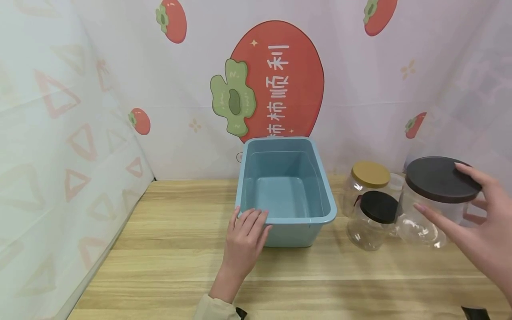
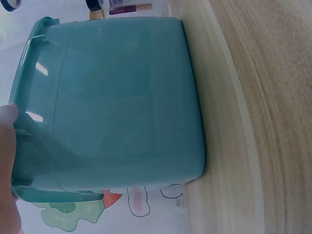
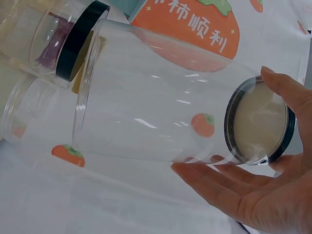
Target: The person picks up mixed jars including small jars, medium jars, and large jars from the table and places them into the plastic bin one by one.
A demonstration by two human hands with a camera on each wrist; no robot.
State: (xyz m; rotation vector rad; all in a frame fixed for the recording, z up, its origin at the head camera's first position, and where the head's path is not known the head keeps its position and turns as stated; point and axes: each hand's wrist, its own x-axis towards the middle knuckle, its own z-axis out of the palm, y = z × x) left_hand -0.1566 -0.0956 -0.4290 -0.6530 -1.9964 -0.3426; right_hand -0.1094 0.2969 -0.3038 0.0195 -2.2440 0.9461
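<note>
My left hand (image 1: 245, 238) grips the near left rim of a blue plastic basin (image 1: 298, 233), its fingers hooked over the edge. The basin's outer wall (image 2: 117, 102) fills much of the left wrist view, with part of the hand at its rim. On the right, my right hand (image 1: 490, 218) holds a large clear jar (image 3: 156, 102) near its black lid (image 1: 442, 178), fingers and thumb spread around it. This jar looks raised above the table. Beside it stand a smaller clear jar with a black lid (image 1: 378, 207) and another with a tan lid (image 1: 370, 174).
A further clear container (image 1: 396, 183) is partly hidden behind the jars. The wooden table (image 1: 180, 249) reaches a patterned cloth (image 1: 192, 146) at the back, and a side curtain (image 1: 64, 178) borders the left.
</note>
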